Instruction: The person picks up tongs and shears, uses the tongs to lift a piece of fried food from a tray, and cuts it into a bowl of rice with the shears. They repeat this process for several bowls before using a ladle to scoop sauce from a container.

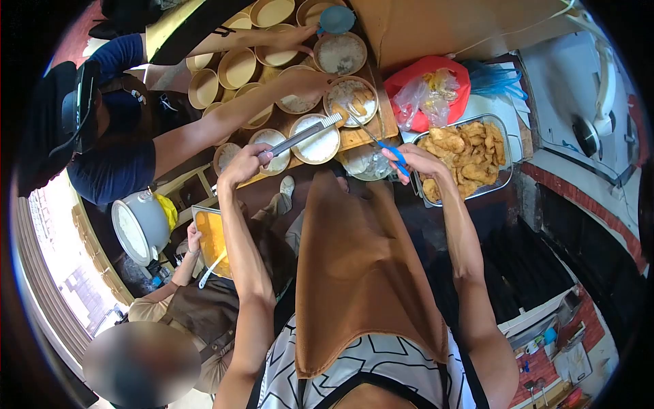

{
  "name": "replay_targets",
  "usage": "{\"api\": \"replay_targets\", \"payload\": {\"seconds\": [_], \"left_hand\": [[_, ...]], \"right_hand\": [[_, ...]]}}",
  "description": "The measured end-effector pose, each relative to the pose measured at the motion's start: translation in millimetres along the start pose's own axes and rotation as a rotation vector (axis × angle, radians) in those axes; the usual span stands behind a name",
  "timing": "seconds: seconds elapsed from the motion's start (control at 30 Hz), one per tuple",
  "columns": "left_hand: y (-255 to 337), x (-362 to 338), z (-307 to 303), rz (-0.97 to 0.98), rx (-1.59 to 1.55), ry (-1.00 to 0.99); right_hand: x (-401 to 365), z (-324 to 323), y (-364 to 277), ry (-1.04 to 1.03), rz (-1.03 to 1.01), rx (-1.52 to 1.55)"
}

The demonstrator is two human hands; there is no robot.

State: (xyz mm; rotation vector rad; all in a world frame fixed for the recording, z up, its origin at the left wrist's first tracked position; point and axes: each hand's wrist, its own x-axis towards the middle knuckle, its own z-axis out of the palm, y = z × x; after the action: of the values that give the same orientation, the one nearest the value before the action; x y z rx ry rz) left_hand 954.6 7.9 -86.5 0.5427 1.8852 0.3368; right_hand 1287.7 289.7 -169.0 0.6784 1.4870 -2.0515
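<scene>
At table [387, 117], rice bowls [314, 162], fried-food basket [509, 160], left grip [242, 165] pinching tongs [297, 138], right grip [421, 161] scissors [395, 153]

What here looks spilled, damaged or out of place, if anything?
Nothing looks clearly spilled or damaged. The fried pieces lie in the wire basket. Blue-handled scissors in the right hand, tips at a rice bowl, may seem odd around food. The crumpled red plastic bag beside the basket looks a little untidy.

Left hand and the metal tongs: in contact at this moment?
Touching. The head view shows the left hand gripping the rear end of the metal tongs.
</scene>
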Motion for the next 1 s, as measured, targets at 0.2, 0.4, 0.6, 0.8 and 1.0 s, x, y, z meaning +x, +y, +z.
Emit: {"api": "replay_targets", "payload": {"seconds": [0.2, 0.4, 0.6, 0.8, 1.0], "left_hand": [[-33, 20, 0, 0.048, -0.213, -0.103], [-22, 15, 11, 0.046, -0.267, -0.147], [-25, 18, 4, 0.038, -0.28, -0.159], [-28, 26, -1, 0.037, -0.293, -0.198], [-31, 32, -12, 0.037, -0.203, -0.226]], "right_hand": [[1, -9, 22, -0.195, -0.062, 0.492], [16, -19, 38, -0.244, -0.088, 0.542], [24, -28, 39, -0.31, -0.094, 0.577], [37, -32, 36, -0.283, -0.082, 0.555], [38, -36, 31, -0.237, -0.03, 0.503]]}}
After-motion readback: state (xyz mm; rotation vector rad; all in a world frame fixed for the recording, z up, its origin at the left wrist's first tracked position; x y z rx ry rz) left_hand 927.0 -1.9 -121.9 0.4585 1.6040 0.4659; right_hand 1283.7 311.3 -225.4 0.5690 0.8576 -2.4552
